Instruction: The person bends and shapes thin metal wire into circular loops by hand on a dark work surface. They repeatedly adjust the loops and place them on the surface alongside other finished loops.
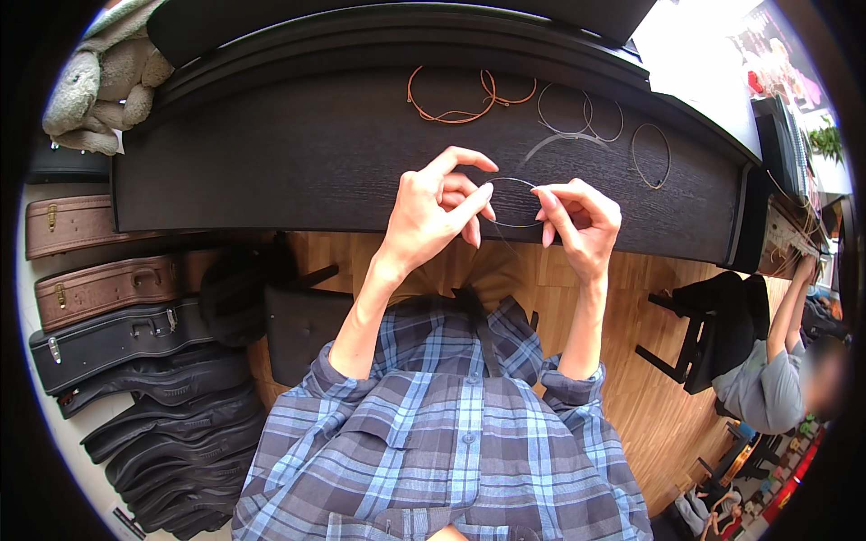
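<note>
My left hand and my right hand hold a thin, coiled wire string between them, above the front edge of a dark wooden piano-like surface. The left thumb and fingers close on the loop's left side, with the index finger raised and curved. At the loop's right side, the right thumb and index finger pinch the wire. Farther back lie copper-coloured coiled strings, partly overlapping. Right of them are thin silver coiled strings, and farther right a single coiled string.
Brown instrument cases and black cases stand in a row at left. Plush toys sit at the far left corner. A black seat is below my left forearm. At right are a black stool and another person reaching forward.
</note>
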A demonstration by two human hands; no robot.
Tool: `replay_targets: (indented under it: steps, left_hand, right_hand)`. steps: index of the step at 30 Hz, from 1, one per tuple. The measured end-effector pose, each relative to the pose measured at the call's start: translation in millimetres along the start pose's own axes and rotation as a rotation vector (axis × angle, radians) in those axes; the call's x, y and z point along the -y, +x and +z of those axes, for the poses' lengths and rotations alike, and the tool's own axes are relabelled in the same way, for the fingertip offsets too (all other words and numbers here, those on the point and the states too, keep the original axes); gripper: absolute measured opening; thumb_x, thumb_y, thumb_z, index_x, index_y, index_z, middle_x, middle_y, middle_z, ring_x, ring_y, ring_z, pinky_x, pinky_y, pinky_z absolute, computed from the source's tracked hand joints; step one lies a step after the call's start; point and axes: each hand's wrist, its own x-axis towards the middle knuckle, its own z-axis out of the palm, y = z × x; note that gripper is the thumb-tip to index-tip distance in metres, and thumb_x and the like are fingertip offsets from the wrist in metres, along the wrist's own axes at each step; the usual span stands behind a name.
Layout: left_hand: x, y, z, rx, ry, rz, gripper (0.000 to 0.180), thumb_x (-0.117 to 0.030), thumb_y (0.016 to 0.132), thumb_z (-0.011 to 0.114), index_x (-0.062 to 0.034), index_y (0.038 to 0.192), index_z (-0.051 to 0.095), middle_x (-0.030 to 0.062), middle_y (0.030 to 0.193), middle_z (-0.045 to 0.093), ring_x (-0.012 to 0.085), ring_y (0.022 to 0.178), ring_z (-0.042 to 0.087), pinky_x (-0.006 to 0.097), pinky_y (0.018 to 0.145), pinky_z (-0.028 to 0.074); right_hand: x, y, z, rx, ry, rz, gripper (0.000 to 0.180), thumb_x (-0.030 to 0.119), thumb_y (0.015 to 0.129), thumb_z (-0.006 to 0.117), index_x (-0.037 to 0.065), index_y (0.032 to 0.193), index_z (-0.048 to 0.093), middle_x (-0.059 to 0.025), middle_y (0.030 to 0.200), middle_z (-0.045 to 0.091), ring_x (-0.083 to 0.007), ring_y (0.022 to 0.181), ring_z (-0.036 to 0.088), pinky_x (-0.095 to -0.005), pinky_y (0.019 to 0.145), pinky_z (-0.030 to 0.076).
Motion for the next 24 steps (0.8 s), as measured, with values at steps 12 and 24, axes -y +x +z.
replay_targets:
  steps: [12, 24]
  left_hand:
    - [-2.8, 2.0, -12.9, 0.293, -0.057, -0.017, 0.017, -0.011, 0.101, 0.061, 0.0037, 0.11, 0.065, 0.0186, 0.1, 0.075, 0.0196, 0.077, 0.075, 0.028, 0.068, 0.063]
    - [-0.5, 1.9, -28.8, 0.412, -0.28, -0.051, 0.011, -0.005, 0.094, 0.068, 0.0049, 0.1, 0.068, 0.0188, 0.093, 0.075, 0.0254, 0.079, 0.076, 0.031, 0.067, 0.064]
  right_hand:
    - [3.2, -1.9, -6.1, 0.019, 0.1, -0.002, 0.007, -0.005, 0.091, 0.068, -0.006, 0.097, 0.073, -0.0082, 0.073, 0.065, -0.0089, 0.052, 0.06, -0.0206, 0.044, 0.044]
    - [3.9, -1.3, -15.9, 0.159, 0.22, 0.023, 0.006, -0.005, 0.089, 0.066, -0.008, 0.09, 0.071, -0.0103, 0.067, 0.063, -0.0103, 0.043, 0.056, -0.0199, 0.039, 0.039]
